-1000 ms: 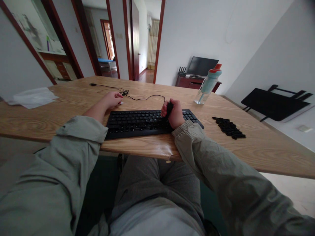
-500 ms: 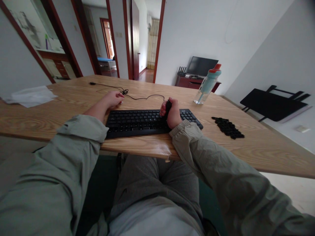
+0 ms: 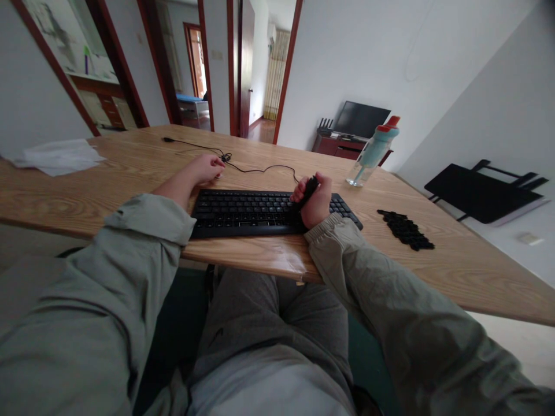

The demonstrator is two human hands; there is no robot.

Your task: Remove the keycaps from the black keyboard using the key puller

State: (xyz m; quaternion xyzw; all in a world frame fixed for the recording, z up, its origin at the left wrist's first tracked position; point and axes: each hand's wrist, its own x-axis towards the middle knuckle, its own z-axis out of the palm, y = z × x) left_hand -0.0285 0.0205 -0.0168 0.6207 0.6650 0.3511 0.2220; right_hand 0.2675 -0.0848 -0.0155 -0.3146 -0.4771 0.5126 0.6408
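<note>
A black keyboard (image 3: pixel 243 212) lies on the wooden table near its front edge. My right hand (image 3: pixel 318 205) is closed around a slim black tool (image 3: pixel 309 190), held at a slant over the keyboard's right part. The tool's lower end is dark against the keys, so I cannot tell its kind or whether it touches them. Beyond the keyboard's left back corner, my left hand (image 3: pixel 208 169) rests on the table with its fingers loosely curled in, and nothing shows in them. A thin black cable (image 3: pixel 264 169) with a tied bundle runs just past its fingertips to a plug.
On the right, a heap of small black pieces (image 3: pixel 405 230) lies on the table (image 3: pixel 468 271). A clear bottle with a red lid (image 3: pixel 368 155) stands behind it. White paper or cloth (image 3: pixel 60 157) lies at the far left. A black folding table (image 3: pixel 483 193) leans by the right wall.
My right hand and the black tool have shifted slightly to the right, and the tool leans more. The whole view has turned a little. My left hand stays by the cable.
</note>
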